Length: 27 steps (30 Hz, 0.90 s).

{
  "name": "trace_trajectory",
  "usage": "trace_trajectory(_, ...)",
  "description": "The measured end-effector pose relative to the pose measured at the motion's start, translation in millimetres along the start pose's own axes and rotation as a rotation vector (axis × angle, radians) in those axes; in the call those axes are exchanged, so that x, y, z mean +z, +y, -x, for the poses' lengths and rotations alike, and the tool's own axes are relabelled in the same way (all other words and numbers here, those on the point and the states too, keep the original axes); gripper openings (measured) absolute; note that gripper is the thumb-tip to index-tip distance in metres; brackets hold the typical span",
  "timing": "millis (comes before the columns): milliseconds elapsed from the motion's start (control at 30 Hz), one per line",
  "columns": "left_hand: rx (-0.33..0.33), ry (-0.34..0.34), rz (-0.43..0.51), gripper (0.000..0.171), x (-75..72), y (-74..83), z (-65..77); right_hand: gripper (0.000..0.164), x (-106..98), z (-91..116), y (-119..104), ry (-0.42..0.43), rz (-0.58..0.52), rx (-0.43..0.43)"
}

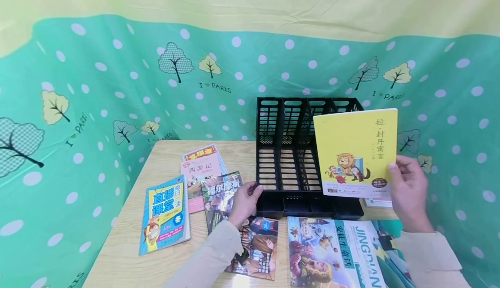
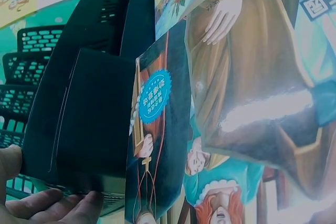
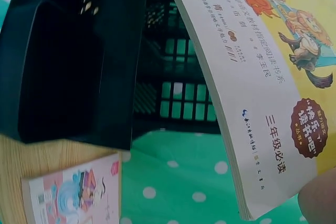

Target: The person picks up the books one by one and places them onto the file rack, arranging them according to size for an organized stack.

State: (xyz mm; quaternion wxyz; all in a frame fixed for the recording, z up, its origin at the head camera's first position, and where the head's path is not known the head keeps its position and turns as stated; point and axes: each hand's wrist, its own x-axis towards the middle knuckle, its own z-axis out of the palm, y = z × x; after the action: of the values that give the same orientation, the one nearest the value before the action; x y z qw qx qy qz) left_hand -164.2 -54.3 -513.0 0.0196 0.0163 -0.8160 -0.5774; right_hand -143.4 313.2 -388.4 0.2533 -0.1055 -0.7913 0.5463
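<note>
My right hand (image 1: 409, 192) pinches a yellow picture-cover book (image 1: 357, 149) by its lower right edge, thumb on the cover. The book is raised in front of the right part of a black desktop file rack (image 1: 287, 194). In the right wrist view the book (image 3: 262, 103) hangs beside the rack, with only the thumb (image 3: 317, 198) showing. My left hand (image 1: 245, 202) grips the rack's left front corner. The left wrist view has that hand's thumb and fingers (image 2: 58, 205) at the rack's edge (image 2: 94, 119).
Left of the rack lie a blue book (image 1: 166, 214), a pink book (image 1: 199, 171) and dark-covered books (image 1: 222, 192). In front are a brown-toned book (image 1: 259, 253) and a large illustrated book (image 1: 324, 253). A pink book (image 3: 73, 192) lies at the rack's right. A green dotted curtain (image 1: 218, 119) hangs behind.
</note>
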Motion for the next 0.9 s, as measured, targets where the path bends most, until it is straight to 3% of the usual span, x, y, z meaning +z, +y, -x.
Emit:
trace_trajectory(367, -0.004, -0.018, -0.001, 0.044, -1.9, 0.8, -0.7, 0.026, 14.2, 13.3, -0.4, 0.001, 0.024, -0.03)
trace_trajectory(633, -0.006, -0.012, -0.008, 0.044, -1.7, 0.0, -0.4, 0.025, 18.8, 22.8, -0.7, -0.016, -0.094, -0.016)
trace_trajectory(900, 0.007, -0.02, -0.02, 0.045, -2.1, -0.4, 0.3, 0.029, 17.8, 33.9, 0.2, -0.053, -0.018, 0.0)
